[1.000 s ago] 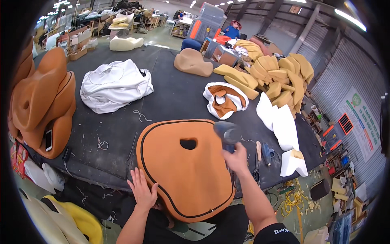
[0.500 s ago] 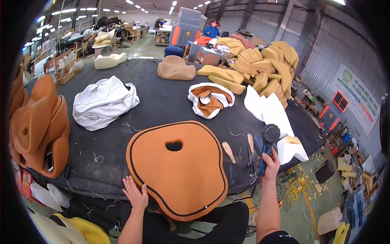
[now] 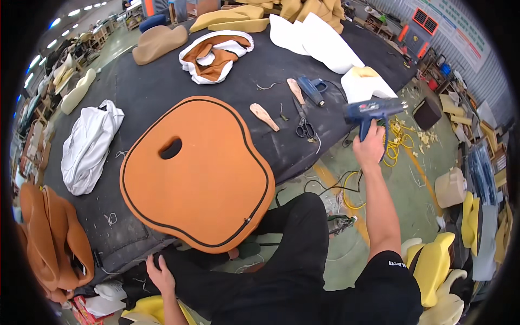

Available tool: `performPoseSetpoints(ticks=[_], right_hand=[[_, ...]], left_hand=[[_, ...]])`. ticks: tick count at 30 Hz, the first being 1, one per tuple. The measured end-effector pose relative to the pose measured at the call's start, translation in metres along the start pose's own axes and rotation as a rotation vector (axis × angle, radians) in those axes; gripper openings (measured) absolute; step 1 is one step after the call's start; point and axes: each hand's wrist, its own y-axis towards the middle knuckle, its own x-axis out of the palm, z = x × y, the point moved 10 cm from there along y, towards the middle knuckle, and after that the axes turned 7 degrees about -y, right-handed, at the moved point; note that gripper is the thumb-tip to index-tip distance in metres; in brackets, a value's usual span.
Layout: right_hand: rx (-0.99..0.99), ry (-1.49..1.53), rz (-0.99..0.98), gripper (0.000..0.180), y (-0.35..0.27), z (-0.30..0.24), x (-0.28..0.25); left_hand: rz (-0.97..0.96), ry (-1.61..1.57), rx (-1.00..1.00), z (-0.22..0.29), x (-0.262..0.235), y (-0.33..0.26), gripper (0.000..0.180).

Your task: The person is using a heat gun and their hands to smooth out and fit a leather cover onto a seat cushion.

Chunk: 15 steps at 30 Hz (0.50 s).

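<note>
My right hand (image 3: 370,145) grips a blue heat gun (image 3: 368,110) by its handle. Its nozzle points to the right, off the table's side. Down by my thigh is my left hand (image 3: 161,275), fingers apart and holding nothing, off the cushion. Between my arms lies an orange seat cushion (image 3: 200,168) with black piping near its edge and an oval hole. Its near end reaches over the table edge toward my lap. Past it lie scissors (image 3: 304,122), two wooden-looking tools (image 3: 264,117) and a second blue heat gun (image 3: 312,90).
On the black table (image 3: 146,81) are a white cover (image 3: 92,146), a white-and-brown cover (image 3: 214,57) and white foam pieces (image 3: 330,46). Brown cushions (image 3: 54,244) stand at the left. Cords and a yellow hose (image 3: 401,143) lie on the floor at right.
My view has turned to the right. My right hand has swung the heat gun from upright to sideways, away from the table. My left hand has left the cushion's edge and dropped toward my thigh.
</note>
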Motion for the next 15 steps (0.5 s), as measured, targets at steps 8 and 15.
performPoseSetpoints(ticks=[8,15], right_hand=[[0.430,0.168,-0.503,0.077,-0.111,0.025,0.178],[0.718,0.166,-0.501,0.075,-0.093,-0.008,0.262]], left_hand=[[0.067,0.051,-0.015,-0.004,-0.004,0.011,0.047],[0.040,0.110,-0.022,0.008,-0.002,0.006,0.042]])
